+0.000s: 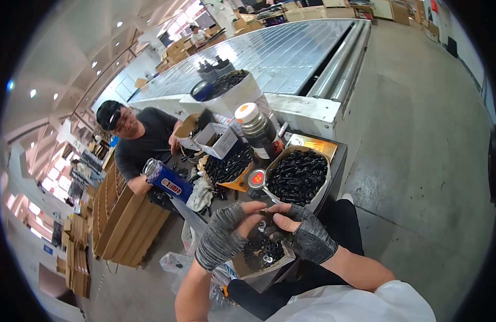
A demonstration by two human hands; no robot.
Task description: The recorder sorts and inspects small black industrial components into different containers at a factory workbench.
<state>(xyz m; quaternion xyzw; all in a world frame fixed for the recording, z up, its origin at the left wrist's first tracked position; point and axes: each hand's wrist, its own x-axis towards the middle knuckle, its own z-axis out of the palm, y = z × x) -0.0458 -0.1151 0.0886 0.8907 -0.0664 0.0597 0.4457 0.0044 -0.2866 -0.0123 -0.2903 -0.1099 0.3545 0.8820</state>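
Observation:
My left hand (pixel 225 232) and my right hand (pixel 311 234), both in grey fingerless knitted gloves, meet at the fingertips in front of me. Thumb and forefinger of each are pinched together around something too small to make out. Just below them sits an open box (pixel 273 270) with small metal rings (pixel 268 252) and dark bits in it. Beyond my fingers, on the bench, stands a box heaped with small black parts (pixel 297 173). A small round tin (pixel 256 178) with a red top lies to the left of that heap.
More black parts fill a yellow box (pixel 238 184). Nearby are a white-capped jar (pixel 252 126), a small white box (pixel 218 140), a blue can (pixel 170 181) and a white rag (pixel 201 196). A co-worker (pixel 146 137) sits at the far left; a roller conveyor (pixel 269 48) lies behind.

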